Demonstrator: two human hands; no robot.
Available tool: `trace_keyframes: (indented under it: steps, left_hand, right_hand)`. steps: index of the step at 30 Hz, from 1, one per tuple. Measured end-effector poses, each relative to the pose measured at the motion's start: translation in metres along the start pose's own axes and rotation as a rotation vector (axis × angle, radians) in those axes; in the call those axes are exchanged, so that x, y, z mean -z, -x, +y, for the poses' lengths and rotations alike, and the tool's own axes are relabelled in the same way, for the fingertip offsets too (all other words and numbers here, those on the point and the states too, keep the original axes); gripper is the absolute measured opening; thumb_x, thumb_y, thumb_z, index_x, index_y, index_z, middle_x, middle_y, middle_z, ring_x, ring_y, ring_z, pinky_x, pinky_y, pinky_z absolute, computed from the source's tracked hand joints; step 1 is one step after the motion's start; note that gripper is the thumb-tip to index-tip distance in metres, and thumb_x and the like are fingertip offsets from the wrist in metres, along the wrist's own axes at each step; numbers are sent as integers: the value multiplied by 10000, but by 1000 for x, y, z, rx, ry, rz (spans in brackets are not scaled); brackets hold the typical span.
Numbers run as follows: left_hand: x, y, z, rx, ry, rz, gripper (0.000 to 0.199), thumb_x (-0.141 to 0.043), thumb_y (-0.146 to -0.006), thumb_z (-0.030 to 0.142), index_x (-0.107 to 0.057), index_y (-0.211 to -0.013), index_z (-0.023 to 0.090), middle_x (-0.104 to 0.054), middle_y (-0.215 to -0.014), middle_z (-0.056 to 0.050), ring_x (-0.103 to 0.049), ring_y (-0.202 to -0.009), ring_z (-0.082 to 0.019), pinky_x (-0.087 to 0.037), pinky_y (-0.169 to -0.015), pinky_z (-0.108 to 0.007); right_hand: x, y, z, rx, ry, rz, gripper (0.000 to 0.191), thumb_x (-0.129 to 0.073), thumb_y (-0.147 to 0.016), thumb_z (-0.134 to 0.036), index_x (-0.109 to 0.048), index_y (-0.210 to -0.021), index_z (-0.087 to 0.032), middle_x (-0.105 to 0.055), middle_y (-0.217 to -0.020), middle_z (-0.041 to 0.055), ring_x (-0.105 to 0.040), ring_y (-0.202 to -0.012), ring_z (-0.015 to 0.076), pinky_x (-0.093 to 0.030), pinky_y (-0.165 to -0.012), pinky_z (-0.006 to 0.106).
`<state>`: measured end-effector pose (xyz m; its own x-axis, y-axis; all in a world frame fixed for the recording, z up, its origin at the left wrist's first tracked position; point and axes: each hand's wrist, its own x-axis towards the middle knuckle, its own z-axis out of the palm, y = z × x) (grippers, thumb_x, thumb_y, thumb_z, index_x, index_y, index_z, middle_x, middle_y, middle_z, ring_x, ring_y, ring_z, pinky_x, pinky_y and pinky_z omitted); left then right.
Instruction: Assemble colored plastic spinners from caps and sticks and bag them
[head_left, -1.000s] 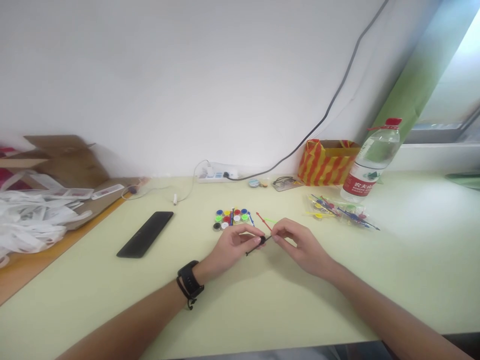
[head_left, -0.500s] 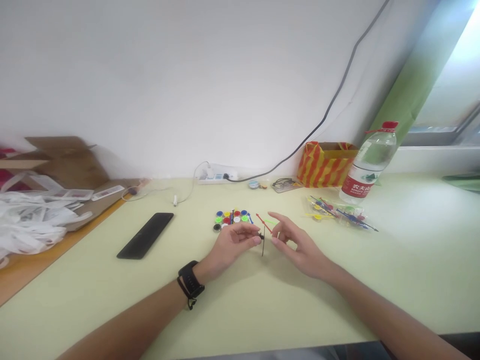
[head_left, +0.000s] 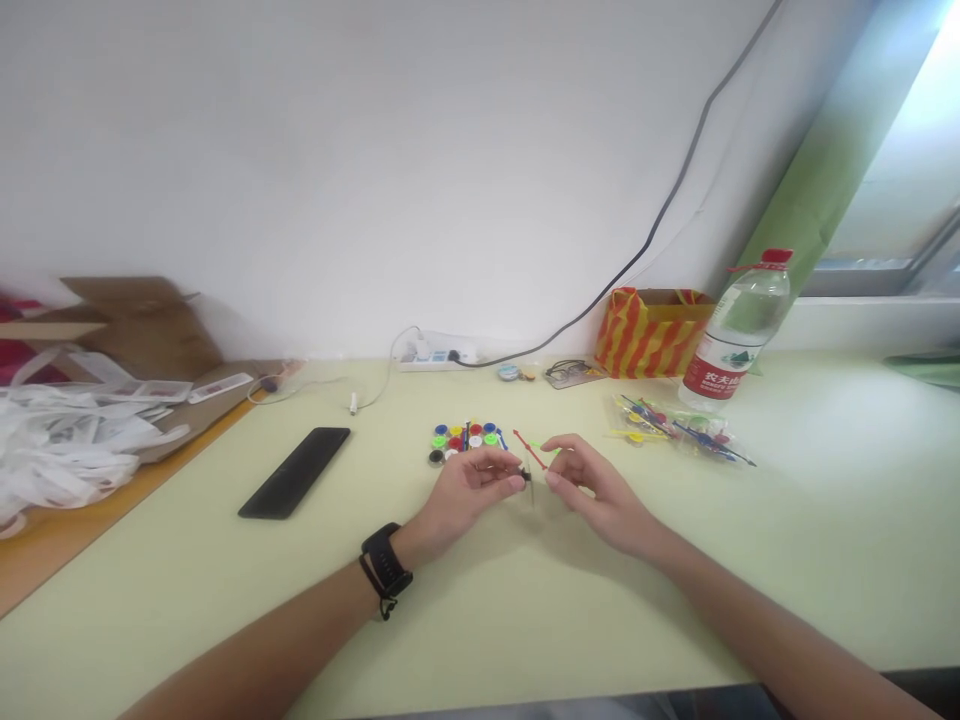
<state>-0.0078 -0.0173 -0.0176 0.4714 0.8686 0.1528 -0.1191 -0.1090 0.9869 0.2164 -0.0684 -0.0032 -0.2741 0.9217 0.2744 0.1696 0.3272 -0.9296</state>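
Swung upright, the blurred pointer (head_left: 532, 492) stands just right of our left hand (head_left: 472, 490), pinching its black hub (head_left: 526, 476); our right hand (head_left: 600, 497) gapes.

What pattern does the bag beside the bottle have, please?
The bag has red and yellow stripes, in the head view.

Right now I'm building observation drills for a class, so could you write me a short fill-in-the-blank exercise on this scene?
The left hand pinches a small part whose colour is ____. The cap on the plastic bottle is ____. In the picture, the striped bag stands to the ____ of that bottle.

Missing words: black; red; left.
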Motion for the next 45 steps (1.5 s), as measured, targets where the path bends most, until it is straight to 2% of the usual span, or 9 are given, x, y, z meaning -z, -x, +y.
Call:
trace_keyframes:
  steps: [5,15,26,29,31,33,38,41,45]
  left_hand:
    - [1,0,0,6,-11,-11,292,-863,-803,313,-746,-1029,169,-745,-1046,-77,-706,-960,-196,-556,-915,-327]
    - [1,1,0,24,46,-24,300,-843,-828,332,-738,-1053,164,-745,-1011,-78,-712,-922,-196,-563,-894,-346]
    - [1,1,1,30,28,-5,308,-839,-833,342,-734,-1057,158,-754,-997,-83,-725,-903,-198,-569,-890,-342]
    - [1,0,-1,28,26,3,318,-854,-813,353,-744,-1038,156,-749,-981,-80,-721,-883,-196,-576,-868,-337]
    - [1,-1,-1,25,20,-1,314,-854,-813,353,-746,-1033,157,-740,-967,-72,-714,-868,-186,-575,-847,-323]
    - [1,-1,-1,26,15,-1,309,-852,-817,351,-745,-1034,158,-732,-955,-65,-708,-852,-178,-572,-829,-313]
    - [0,0,1,22,16,-3,302,-841,-830,344,-743,-1049,160,-731,-994,-72,-702,-885,-183,-568,-854,-321]
    - [0,0,1,23,18,-13,303,-833,-838,347,-736,-1054,159,-732,-994,-76,-707,-890,-192,-572,-858,-333]
    - [1,0,-1,17,16,-6,312,-835,-835,354,-739,-1064,164,-735,-1010,-79,-713,-910,-203,-573,-858,-338]
  right_hand:
    - [-3,3,7,85,117,-43,508,-555,-1023,-341,-391,-1505,-329,-575,-934,8,-510,-711,140,-449,-637,271]
    - [-2,5,14,130,334,-124,620,-526,-1016,-276,-324,-1597,-345,-557,-902,-7,-481,-654,116,-449,-592,236]
    - [-3,5,6,80,129,-38,738,-584,-999,-329,-188,-1622,-334,-564,-958,4,-501,-678,130,-439,-605,253]
    - [2,4,-2,86,46,-100,279,-588,-1002,-422,-696,-1178,-234,-535,-848,5,-496,-680,137,-430,-654,281]
    - [6,3,-6,94,28,-199,497,-534,-1022,-484,-669,-657,-175,-473,-708,4,-466,-631,134,-397,-641,296]
    - [8,3,-7,95,22,-231,625,-505,-1032,-509,-543,-509,-168,-439,-644,0,-434,-595,127,-371,-631,304]
    - [3,1,-3,38,54,-64,288,-577,-1008,-481,-646,-993,-202,-493,-734,-18,-459,-679,146,-379,-631,279]
    - [0,1,0,37,80,-41,425,-549,-1026,-461,-526,-1394,-252,-511,-812,-11,-489,-723,156,-419,-657,280]
    - [1,1,4,41,117,-96,523,-519,-1040,-438,-429,-1535,-292,-525,-855,5,-499,-744,159,-439,-657,276]
